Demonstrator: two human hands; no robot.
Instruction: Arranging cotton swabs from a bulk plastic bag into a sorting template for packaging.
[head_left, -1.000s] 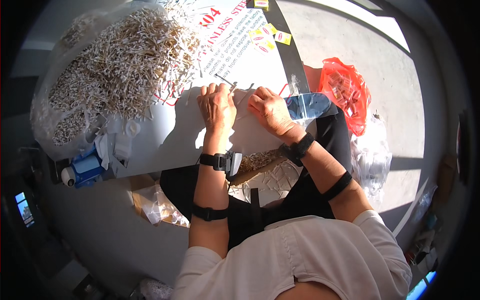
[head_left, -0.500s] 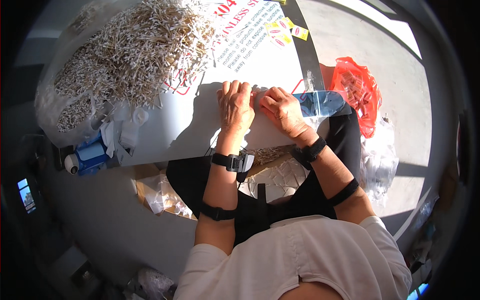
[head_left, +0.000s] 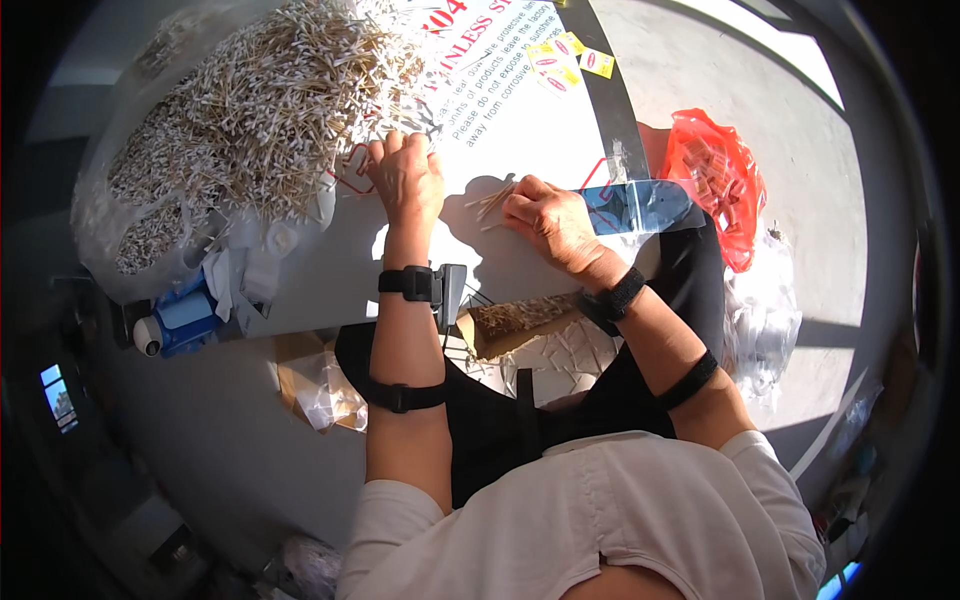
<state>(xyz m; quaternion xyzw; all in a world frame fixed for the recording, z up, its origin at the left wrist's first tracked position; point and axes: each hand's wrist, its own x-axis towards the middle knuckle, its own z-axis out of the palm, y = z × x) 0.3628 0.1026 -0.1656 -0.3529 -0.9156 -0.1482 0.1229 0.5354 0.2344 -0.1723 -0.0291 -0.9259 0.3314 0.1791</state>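
A large heap of cotton swabs [head_left: 280, 110] with pale sticks and white tips spreads over the table's far left, partly inside a clear plastic bag. My left hand [head_left: 408, 185] is at the heap's near right edge, palm down, its fingers bent and slightly apart; nothing shows in them, though their undersides are hidden. To the right, my right hand [head_left: 548, 222] is closed around a few cotton swabs [head_left: 488, 205], which stick out leftward in a loose fan just above the table. Just beyond that hand lies a stack of bluish clear plastic pouches [head_left: 645, 207].
Small yellow cards [head_left: 560, 60] lie at the table's far right. A red plastic bag [head_left: 750, 215] with small packets stands beyond the right edge. Below the near edge is a cardboard box [head_left: 490, 345] with swabs. A blue-and-white container [head_left: 185, 315] sits at the left corner.
My left hand has moved left and away from me, from beside the right hand to the heap's edge. The right hand has shifted slightly left; the swabs in it now show.
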